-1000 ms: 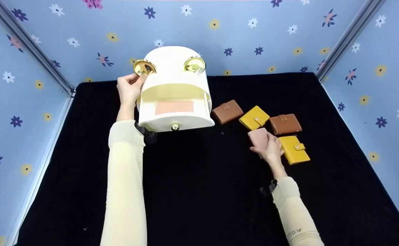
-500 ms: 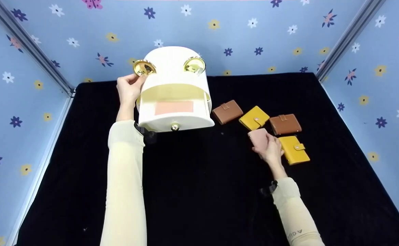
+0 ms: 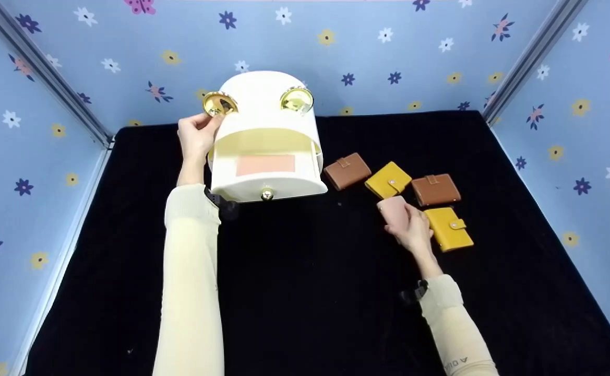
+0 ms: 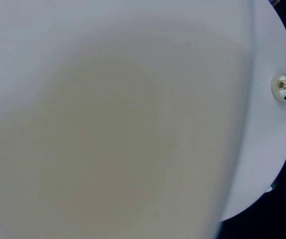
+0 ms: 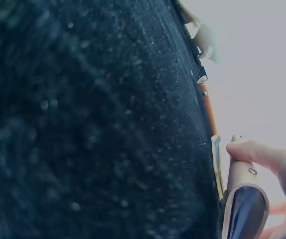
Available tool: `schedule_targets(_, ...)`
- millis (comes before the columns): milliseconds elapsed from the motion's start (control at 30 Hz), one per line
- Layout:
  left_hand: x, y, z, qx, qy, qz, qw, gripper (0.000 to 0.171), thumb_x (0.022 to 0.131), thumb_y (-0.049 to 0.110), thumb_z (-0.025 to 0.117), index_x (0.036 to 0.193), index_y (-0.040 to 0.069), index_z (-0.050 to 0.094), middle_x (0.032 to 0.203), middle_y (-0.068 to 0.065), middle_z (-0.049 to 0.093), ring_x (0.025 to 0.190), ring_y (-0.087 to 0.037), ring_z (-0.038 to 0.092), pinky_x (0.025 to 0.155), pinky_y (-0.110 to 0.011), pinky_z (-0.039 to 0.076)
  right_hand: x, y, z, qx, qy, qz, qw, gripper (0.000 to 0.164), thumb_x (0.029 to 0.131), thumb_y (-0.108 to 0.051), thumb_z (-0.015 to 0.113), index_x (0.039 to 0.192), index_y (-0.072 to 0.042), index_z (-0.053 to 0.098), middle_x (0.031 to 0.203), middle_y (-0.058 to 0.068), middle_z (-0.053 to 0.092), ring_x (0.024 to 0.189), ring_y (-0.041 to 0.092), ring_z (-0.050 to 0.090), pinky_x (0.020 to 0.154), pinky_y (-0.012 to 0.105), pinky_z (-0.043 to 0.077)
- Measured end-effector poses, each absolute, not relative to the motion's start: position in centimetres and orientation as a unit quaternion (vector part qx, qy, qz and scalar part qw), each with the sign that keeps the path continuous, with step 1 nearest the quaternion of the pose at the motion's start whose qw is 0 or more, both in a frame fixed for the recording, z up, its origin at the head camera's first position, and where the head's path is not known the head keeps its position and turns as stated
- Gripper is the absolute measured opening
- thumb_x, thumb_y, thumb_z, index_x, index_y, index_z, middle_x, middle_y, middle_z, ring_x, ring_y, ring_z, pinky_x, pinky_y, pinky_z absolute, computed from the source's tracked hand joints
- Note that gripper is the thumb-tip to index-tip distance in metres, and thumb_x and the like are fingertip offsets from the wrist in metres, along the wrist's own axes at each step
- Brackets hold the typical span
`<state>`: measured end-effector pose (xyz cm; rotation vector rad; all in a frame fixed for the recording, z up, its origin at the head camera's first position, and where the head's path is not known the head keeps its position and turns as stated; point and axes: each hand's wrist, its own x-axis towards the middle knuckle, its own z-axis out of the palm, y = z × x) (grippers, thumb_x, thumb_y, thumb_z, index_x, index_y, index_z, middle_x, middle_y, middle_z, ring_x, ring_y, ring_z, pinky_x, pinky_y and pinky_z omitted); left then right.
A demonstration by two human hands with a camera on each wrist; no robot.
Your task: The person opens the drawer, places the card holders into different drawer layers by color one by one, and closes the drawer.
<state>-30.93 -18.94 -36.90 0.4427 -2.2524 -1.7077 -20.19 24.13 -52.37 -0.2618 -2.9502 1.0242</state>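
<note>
A white rounded storage box [image 3: 268, 112] with two gold dish-like ornaments [image 3: 298, 100] stands at the back left. Its drawer [image 3: 268, 185], with a gold knob, is pulled out, and a pink flat piece [image 3: 265, 164] lies inside. My left hand [image 3: 196, 137] pinches the box at its left gold ornament; the exact contact is partly hidden. Towards the right, my right hand [image 3: 414, 230] grips a pink card holder [image 3: 394, 212], thumb on one side and fingers on the other. In the right wrist view the card holder [image 5: 245, 209] is seen end-on.
A brown card holder [image 3: 348, 171], a yellow one [image 3: 389, 180], a second brown one [image 3: 437, 189] and a second yellow one [image 3: 449, 228] lie around my right hand on the black cloth [image 3: 305, 292]. Flower-patterned walls [image 3: 367, 47] enclose the back and sides.
My right thumb has drawn in against the pink card holder, and the right wrist has shifted slightly. My left hand, the box and the other card holders stay put.
</note>
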Motion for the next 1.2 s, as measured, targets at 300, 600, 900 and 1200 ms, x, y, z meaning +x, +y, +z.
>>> schedule_targets(300, -31.0, -19.1, -36.9, 0.155, -0.779, -0.593, 0.135, 0.032, 0.079, 0.024, 0.067, 0.104, 0.004, 0.067, 0.096, -0.008, 0.066, 0.079, -0.012, 0.058, 0.072, -0.021, 0.046, -19.7, 23.7, -50.5, -0.044, -0.94, 0.335, 0.035, 0.076, 0.069, -0.025, 0.073, 0.132, -0.003, 0.038, 0.129, 0.022, 0.038, 0.116, 0.036, 0.034, 0.087, 0.054, 0.024)
schedule_targets(600, -31.0, -19.0, -36.9, 0.158, -0.779, -0.591, 0.134, 0.032, 0.079, 0.024, 0.067, 0.105, 0.005, 0.066, 0.097, -0.009, 0.065, 0.08, -0.012, 0.059, 0.072, -0.021, 0.046, -18.8, 22.5, -47.7, 0.016, -0.933, 0.353, 0.072, 0.074, 0.067, -0.02, 0.075, 0.131, -0.003, 0.041, 0.128, 0.022, 0.039, 0.117, 0.035, 0.033, 0.09, 0.057, 0.02)
schedule_targets(900, -31.0, -18.9, -36.9, 0.153, -0.774, -0.596, 0.149, 0.03, 0.078, 0.023, 0.068, 0.101, 0.004, 0.068, 0.087, -0.004, 0.066, 0.075, -0.01, 0.058, 0.067, -0.02, 0.045, -18.0, 21.0, -44.9, 0.093, -0.924, 0.35, 0.124, 0.072, 0.065, -0.02, 0.077, 0.127, -0.001, 0.045, 0.126, 0.021, 0.042, 0.114, 0.034, 0.035, 0.085, 0.054, 0.024)
schedule_targets(1200, -31.0, -18.9, -37.0, 0.147, -0.771, -0.602, 0.15, 0.029, 0.078, 0.022, 0.068, 0.101, 0.003, 0.068, 0.089, -0.007, 0.066, 0.073, -0.01, 0.058, 0.068, -0.02, 0.046, -17.9, 19.0, -41.9, 0.153, -0.917, 0.335, 0.154, 0.07, 0.066, -0.021, 0.077, 0.126, -0.003, 0.046, 0.125, 0.018, 0.044, 0.112, 0.031, 0.038, 0.082, 0.051, 0.025)
